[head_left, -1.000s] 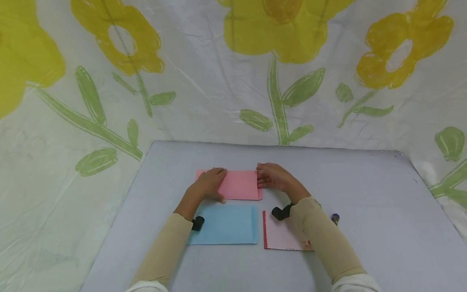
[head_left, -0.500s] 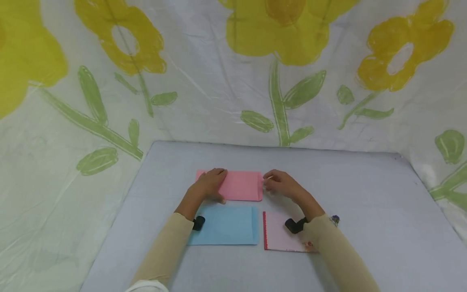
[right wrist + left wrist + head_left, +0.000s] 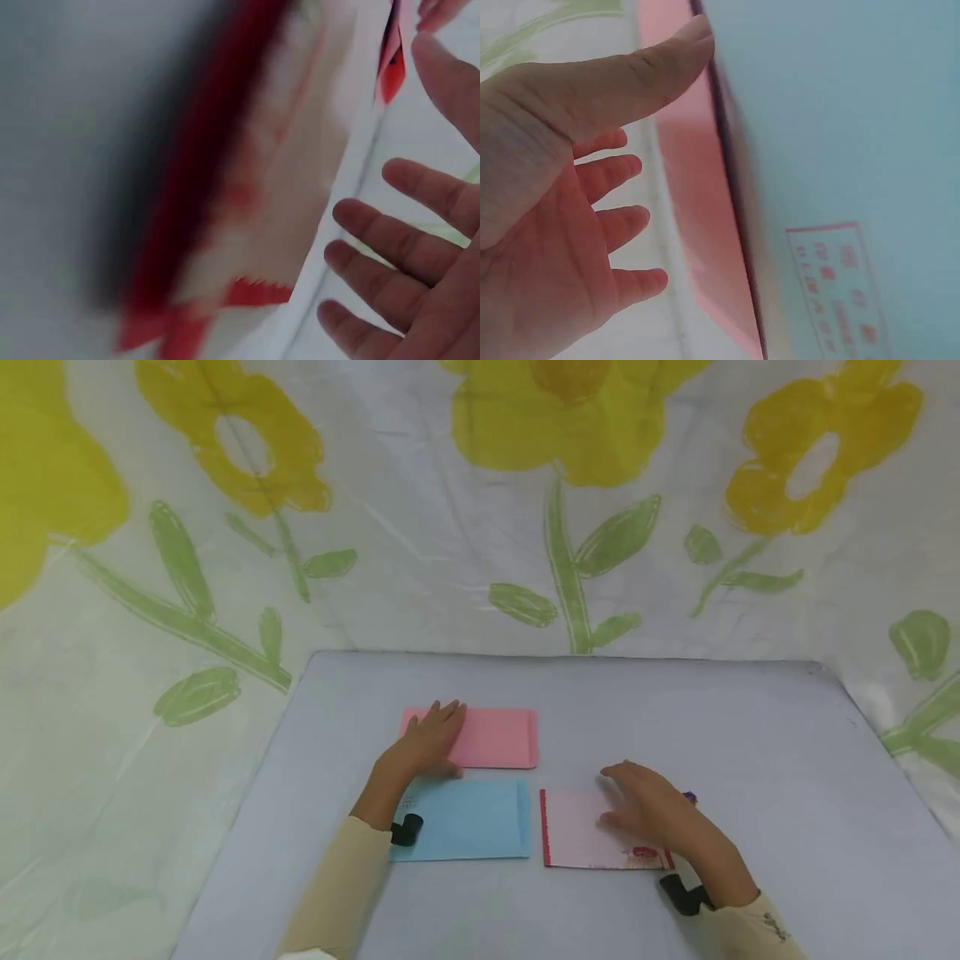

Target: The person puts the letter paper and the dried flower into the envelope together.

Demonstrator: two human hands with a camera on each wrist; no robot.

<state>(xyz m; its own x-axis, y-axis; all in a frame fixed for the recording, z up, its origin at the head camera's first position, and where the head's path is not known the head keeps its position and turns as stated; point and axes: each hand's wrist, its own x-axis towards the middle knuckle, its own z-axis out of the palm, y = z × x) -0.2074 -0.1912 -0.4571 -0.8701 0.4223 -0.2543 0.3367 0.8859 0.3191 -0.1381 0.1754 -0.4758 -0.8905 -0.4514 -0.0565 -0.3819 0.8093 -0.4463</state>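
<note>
Nothing gripped; skewing, creasing and snagging look the likely troubles.
At left, the left hand [image 3: 430, 739] lies over the left end of the pink envelope [image 3: 495, 739], flat at the back of the group on the surface [image 3: 637, 710]; fingers extended, thumb spread, pressure unclear. A sideways drag could skew the envelope. Just nearer, the blue envelope [image 3: 468, 827]; the black wrist mount [image 3: 406, 830] sits above its left part and might catch it if the wrist dips. Next, the red-edged envelope [image 3: 573, 827], partly under the right hand [image 3: 651, 806], fingers apart, holding nothing; coming down hard, they could crease or shove it. Last, a small purple item [image 3: 691, 797], mostly hidden by that hand, easily knocked by a wide sweep.
</note>
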